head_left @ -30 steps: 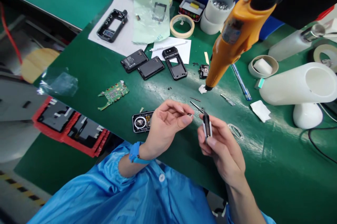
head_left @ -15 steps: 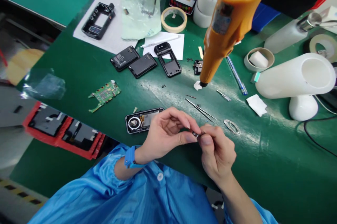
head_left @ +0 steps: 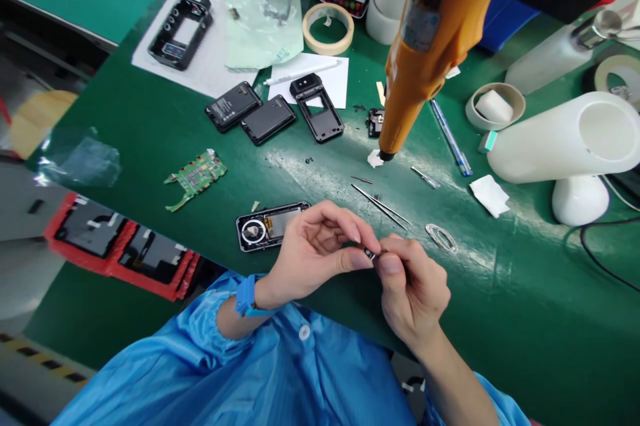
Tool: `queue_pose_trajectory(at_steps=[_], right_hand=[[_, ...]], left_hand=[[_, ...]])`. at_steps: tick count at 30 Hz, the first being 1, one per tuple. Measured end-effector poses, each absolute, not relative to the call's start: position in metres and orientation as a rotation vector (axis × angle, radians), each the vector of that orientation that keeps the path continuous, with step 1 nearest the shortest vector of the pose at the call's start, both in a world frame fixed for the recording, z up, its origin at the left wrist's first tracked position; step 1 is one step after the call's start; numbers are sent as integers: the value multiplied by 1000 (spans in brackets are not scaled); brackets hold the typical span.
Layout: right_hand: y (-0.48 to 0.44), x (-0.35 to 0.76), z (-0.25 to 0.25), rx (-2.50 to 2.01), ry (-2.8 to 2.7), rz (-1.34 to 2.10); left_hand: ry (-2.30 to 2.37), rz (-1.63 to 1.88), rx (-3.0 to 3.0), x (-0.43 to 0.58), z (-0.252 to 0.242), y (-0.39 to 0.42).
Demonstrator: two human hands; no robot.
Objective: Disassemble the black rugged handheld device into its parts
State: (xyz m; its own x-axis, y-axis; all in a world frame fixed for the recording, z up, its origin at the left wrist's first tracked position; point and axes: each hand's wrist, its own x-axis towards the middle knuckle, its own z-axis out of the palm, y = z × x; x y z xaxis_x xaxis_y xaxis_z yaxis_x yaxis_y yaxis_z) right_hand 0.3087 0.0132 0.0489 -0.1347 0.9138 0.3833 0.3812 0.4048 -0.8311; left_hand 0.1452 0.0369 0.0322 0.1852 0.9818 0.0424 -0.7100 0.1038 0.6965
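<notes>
A small dark part with a bright metallic patch (head_left: pixel 369 253) is pinched between the thumb and fingertips of my left hand (head_left: pixel 325 246). My right hand (head_left: pixel 413 279) is closed just beside it, thumb against forefinger, at the part's right end; what those fingers grip is mostly hidden. Behind my left hand lies a black device housing (head_left: pixel 270 226) with a white ring, its right end covered by the hand. Tweezers (head_left: pixel 381 206) rest on the green bench beyond my fingers, and a coil of thin wire (head_left: pixel 441 238) lies to their right.
An orange electric screwdriver (head_left: pixel 420 46) hangs low over the bench. Left of it are a black frame (head_left: pixel 317 109), two batteries (head_left: pixel 269 119) and a green circuit board (head_left: pixel 197 176). A white bottle (head_left: pixel 555 143) lies tilted at right. Masking tape (head_left: pixel 327 29) sits at the back.
The view has shifted slightly. Both hands keep nearly the same pose around the small part, and nothing on the bench has visibly been moved.
</notes>
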Motion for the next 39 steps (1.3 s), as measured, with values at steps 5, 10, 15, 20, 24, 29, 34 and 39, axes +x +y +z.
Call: queue_pose_trajectory(at_steps=[5, 10, 15, 20, 24, 29, 34, 39], right_hand=[[13, 310, 48, -1150, -1715, 707], [13, 310, 47, -1146, -1738, 693], [13, 310, 48, -1162, -1725, 689], [13, 310, 49, -1161, -1724, 682], [14, 309, 49, -1149, -1739, 672], [15, 308, 49, -1130, -1762, 663], [15, 307, 50, -1113, -1767, 654], [16, 307, 49, -1119, -1794, 597]], left_hand=[[511, 1326, 656, 145, 32, 36], [468, 1315, 616, 144, 33, 37], [461, 1320, 634, 144, 32, 37], [523, 1327, 700, 144, 32, 37], [494, 1322, 658, 144, 32, 37], [435, 1313, 607, 145, 32, 36], [433, 1313, 626, 145, 33, 36], [489, 1305, 679, 143, 32, 37]])
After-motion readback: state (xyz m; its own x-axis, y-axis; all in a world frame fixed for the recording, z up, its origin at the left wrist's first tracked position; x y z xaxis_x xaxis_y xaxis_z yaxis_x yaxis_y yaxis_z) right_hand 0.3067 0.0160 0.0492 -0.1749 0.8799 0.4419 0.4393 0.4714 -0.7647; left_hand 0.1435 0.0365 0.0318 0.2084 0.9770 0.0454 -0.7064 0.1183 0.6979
